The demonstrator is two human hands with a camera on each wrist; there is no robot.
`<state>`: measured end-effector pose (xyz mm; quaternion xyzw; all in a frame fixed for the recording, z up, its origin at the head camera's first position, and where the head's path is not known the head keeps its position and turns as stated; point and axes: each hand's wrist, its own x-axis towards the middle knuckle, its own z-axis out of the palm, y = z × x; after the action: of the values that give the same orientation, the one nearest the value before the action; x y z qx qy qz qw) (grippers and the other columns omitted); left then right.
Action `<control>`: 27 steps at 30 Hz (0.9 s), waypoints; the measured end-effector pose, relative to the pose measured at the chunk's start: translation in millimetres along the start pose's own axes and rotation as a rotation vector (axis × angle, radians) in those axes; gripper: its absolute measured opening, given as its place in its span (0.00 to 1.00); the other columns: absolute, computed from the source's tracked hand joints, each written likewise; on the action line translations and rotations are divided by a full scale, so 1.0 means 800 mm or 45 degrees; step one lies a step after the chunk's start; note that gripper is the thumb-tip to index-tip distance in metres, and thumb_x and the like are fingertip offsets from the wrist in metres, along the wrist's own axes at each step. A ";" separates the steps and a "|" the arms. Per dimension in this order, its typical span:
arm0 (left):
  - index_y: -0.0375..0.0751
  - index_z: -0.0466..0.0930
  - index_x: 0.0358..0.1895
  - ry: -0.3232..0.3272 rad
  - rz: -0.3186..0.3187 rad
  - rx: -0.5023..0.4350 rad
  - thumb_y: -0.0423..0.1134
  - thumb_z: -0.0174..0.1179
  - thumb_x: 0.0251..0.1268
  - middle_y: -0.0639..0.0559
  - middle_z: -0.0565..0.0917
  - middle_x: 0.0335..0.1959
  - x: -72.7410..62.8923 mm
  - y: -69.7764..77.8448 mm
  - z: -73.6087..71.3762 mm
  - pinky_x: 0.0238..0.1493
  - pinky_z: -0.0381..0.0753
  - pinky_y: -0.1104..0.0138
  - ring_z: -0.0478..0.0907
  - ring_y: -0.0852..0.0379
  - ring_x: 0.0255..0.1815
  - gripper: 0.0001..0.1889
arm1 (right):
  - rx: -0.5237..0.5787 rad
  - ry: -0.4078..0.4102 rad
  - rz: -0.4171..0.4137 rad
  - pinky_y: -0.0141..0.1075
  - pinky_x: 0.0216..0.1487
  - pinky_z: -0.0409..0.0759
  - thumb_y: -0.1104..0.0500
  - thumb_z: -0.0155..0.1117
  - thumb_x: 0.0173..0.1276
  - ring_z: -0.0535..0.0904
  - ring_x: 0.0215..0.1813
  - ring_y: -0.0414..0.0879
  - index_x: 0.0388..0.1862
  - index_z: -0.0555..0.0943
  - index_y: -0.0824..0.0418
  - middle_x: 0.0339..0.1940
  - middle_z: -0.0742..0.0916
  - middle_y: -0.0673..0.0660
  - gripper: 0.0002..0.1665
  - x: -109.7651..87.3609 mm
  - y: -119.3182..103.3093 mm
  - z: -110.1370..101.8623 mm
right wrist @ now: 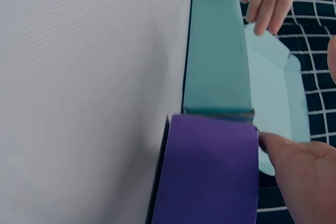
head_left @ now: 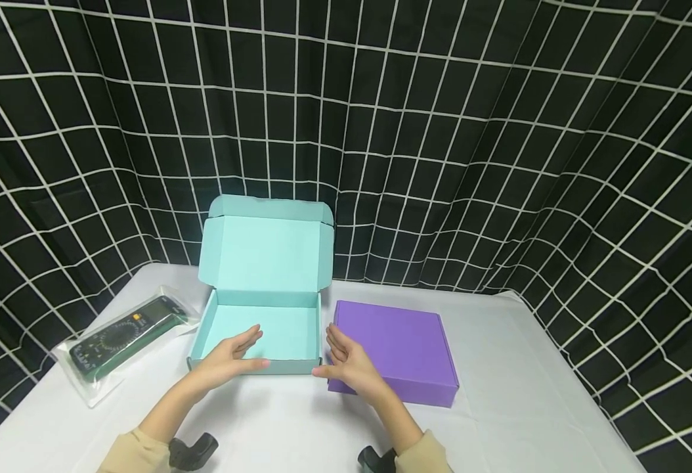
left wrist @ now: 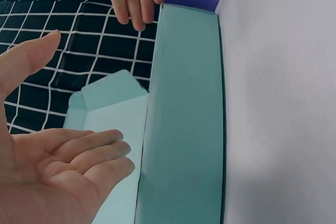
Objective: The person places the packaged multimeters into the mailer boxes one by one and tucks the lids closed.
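A light teal cardboard box (head_left: 281, 366) sits on the white table with its lid (head_left: 270, 253) raised at the back; no contents show inside. My left hand (head_left: 228, 360) hovers over its front left part, fingers extended and thumb apart, holding nothing. At the box's front right corner is my right hand (head_left: 350, 363), also with straight fingers and nothing held. It overlaps the left edge of a closed purple box (head_left: 402, 341). In the right wrist view, the purple box (right wrist: 207, 171) stands beside the teal box's front wall (right wrist: 218, 51), with my right hand (right wrist: 304, 177) alongside.
A digital multimeter (head_left: 124, 335) in a clear plastic bag (head_left: 100, 391) lies left of the teal box. White cloth (head_left: 517, 394) covers the table. Behind and at both sides hangs a black curtain (head_left: 417, 151) with a white grid.
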<state>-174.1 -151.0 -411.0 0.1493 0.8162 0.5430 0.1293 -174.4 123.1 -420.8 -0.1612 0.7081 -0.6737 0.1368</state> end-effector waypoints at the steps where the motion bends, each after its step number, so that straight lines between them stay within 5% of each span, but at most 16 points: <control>1: 0.25 0.48 0.74 0.004 -0.002 0.002 0.46 0.65 0.62 0.32 0.59 0.73 0.000 0.000 0.000 0.70 0.57 0.40 0.53 0.33 0.73 0.47 | -0.012 0.018 0.010 0.47 0.74 0.56 0.67 0.73 0.57 0.48 0.77 0.62 0.75 0.44 0.76 0.77 0.52 0.71 0.59 0.002 0.000 0.002; 10: 0.27 0.47 0.75 0.026 -0.028 -0.018 0.46 0.65 0.61 0.32 0.58 0.73 -0.006 -0.005 -0.012 0.69 0.55 0.37 0.51 0.32 0.73 0.47 | -0.142 0.183 0.104 0.51 0.74 0.57 0.68 0.73 0.56 0.50 0.75 0.66 0.75 0.44 0.77 0.76 0.53 0.74 0.59 0.022 -0.001 0.021; 27: 0.29 0.45 0.76 0.109 -0.038 -0.102 0.44 0.62 0.65 0.34 0.57 0.74 -0.027 -0.016 -0.039 0.71 0.51 0.40 0.49 0.32 0.74 0.45 | -0.229 0.247 0.099 0.52 0.72 0.59 0.71 0.69 0.60 0.53 0.74 0.68 0.72 0.45 0.82 0.73 0.55 0.78 0.53 0.018 0.007 0.043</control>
<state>-167.2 -190.2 -410.3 0.1084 0.8006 0.5793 0.1080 -173.6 86.1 -428.2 -0.0793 0.7812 -0.6142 0.0786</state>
